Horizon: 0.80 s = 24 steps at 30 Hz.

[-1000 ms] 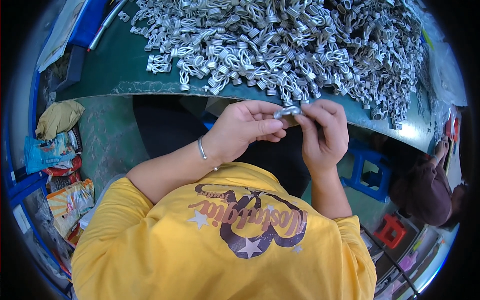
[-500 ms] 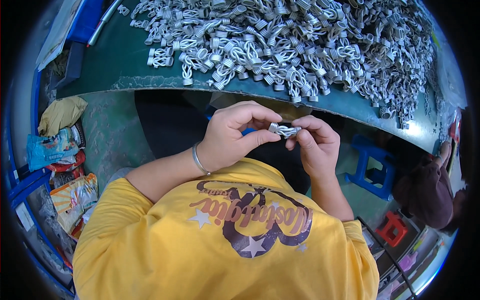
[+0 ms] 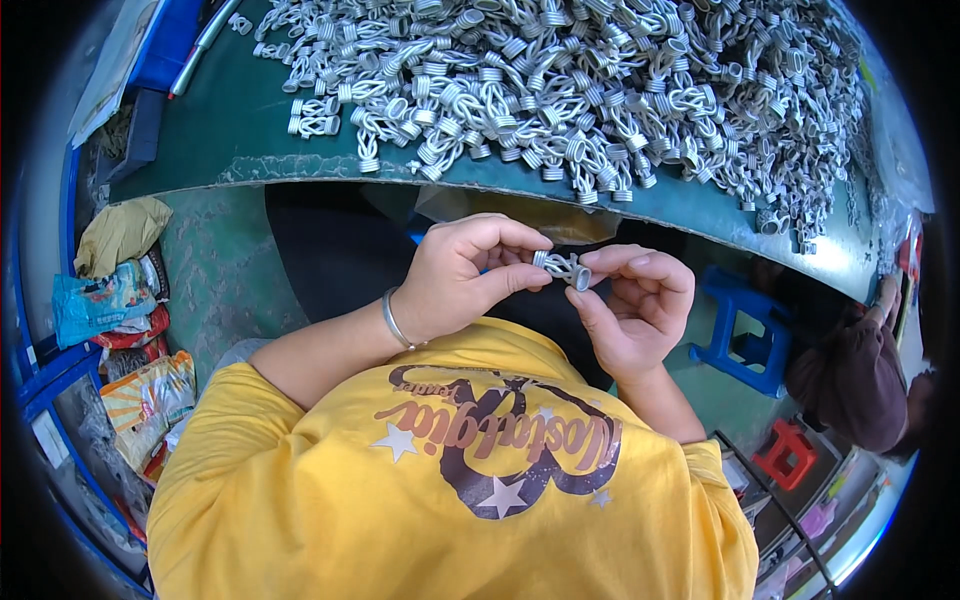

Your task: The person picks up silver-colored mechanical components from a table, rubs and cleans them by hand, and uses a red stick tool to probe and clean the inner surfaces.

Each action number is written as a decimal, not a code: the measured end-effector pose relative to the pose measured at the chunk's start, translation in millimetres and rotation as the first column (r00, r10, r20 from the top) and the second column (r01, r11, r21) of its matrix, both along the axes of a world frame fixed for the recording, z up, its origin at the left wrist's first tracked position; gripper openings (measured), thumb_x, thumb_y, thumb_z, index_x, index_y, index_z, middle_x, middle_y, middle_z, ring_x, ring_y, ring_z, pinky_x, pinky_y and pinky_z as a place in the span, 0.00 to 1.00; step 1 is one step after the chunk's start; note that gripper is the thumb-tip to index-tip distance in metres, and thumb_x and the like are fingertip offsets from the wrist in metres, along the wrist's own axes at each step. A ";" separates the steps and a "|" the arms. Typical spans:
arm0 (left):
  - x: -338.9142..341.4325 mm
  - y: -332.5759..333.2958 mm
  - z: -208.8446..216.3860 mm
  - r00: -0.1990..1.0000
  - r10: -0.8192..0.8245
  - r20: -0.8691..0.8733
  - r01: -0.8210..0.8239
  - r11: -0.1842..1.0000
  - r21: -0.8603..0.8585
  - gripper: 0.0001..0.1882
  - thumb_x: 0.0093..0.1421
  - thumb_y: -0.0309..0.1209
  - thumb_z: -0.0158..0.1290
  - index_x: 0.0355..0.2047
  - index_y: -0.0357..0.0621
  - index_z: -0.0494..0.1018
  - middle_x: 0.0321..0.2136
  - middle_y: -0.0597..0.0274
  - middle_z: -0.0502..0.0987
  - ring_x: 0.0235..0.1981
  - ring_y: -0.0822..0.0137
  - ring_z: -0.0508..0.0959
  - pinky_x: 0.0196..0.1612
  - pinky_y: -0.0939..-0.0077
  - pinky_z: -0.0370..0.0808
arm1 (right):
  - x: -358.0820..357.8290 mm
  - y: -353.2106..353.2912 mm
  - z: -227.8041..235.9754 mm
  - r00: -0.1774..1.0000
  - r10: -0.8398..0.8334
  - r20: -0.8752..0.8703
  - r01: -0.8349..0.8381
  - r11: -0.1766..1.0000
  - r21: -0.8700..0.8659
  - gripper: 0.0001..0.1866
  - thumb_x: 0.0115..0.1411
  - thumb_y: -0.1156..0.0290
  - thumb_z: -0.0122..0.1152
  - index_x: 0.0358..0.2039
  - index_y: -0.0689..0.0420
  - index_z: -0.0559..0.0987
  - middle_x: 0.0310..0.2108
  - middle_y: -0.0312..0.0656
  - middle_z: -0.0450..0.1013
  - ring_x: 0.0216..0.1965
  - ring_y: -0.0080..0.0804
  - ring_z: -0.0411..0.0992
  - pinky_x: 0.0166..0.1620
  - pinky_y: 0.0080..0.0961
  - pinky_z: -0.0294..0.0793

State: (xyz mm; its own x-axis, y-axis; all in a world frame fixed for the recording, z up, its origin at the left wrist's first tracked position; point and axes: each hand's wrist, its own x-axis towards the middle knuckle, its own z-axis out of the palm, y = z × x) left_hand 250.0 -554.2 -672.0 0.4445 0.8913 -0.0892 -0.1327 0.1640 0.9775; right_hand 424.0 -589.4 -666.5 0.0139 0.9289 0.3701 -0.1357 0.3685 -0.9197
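Observation:
A small silver metal fitting, with twisted strands between two ringed collars, is held in front of my chest, just short of the table edge. My left hand pinches its left collar between thumb and forefinger. At the other end, the thumb and forefinger of my right hand close around the right collar, whose round opening shows. The other fingers of the right hand are curled. Beyond both hands, a large heap of similar silver fittings covers much of the green table.
A pen and a blue tray lie at the table's far left. Bags and packets sit at left. To the right stand a blue stool and a red stool, near another person's dark sleeve.
The fitting has turned so its right collar's opening now shows. My right hand has shifted slightly right and its fingers have loosened; my left hand keeps its pinch.

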 end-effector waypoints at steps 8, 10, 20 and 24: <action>-8.3 6.6 -46.0 0.993 -0.046 -0.105 0.011 0.950 -0.312 0.12 0.51 0.20 0.54 0.37 0.33 0.69 0.28 0.59 0.74 0.27 0.75 0.75 0.31 0.85 0.74 | 17.8 16.9 7.1 0.756 -0.307 0.578 0.144 0.939 0.311 0.11 0.40 0.85 0.63 0.25 0.63 0.72 0.26 0.46 0.71 0.26 0.38 0.70 0.30 0.25 0.69; -7.8 11.1 -61.7 0.984 0.093 -0.154 -0.151 0.893 -0.425 0.12 0.52 0.24 0.54 0.37 0.32 0.68 0.28 0.58 0.74 0.27 0.73 0.76 0.31 0.84 0.74 | 22.2 23.6 6.3 0.657 -0.425 0.623 0.274 0.904 0.328 0.10 0.40 0.85 0.62 0.25 0.63 0.72 0.24 0.44 0.69 0.25 0.37 0.68 0.29 0.25 0.68; -0.4 9.7 -47.7 0.993 -0.005 -0.116 -0.049 0.890 -0.452 0.15 0.54 0.26 0.53 0.40 0.28 0.66 0.31 0.55 0.74 0.29 0.70 0.76 0.32 0.81 0.75 | 26.7 42.6 5.9 0.489 -0.482 0.727 0.396 0.865 0.307 0.08 0.44 0.76 0.63 0.27 0.60 0.74 0.23 0.41 0.68 0.23 0.36 0.65 0.28 0.28 0.64; 4.6 10.9 -28.4 0.994 -0.110 0.000 0.100 0.901 -0.422 0.12 0.53 0.23 0.53 0.38 0.31 0.69 0.30 0.56 0.75 0.30 0.71 0.76 0.34 0.82 0.75 | 30.1 35.1 11.7 0.588 -0.537 0.605 0.484 0.833 0.268 0.07 0.46 0.82 0.60 0.28 0.64 0.73 0.23 0.42 0.71 0.21 0.27 0.69 0.26 0.17 0.69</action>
State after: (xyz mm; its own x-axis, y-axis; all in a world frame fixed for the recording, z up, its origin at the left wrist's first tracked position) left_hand 254.6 -543.3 -700.4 0.5265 0.7169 -0.4571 -0.0705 0.5726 0.8168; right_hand 454.1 -554.3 -654.7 0.2181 0.8163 0.5348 0.6942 0.2554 -0.6729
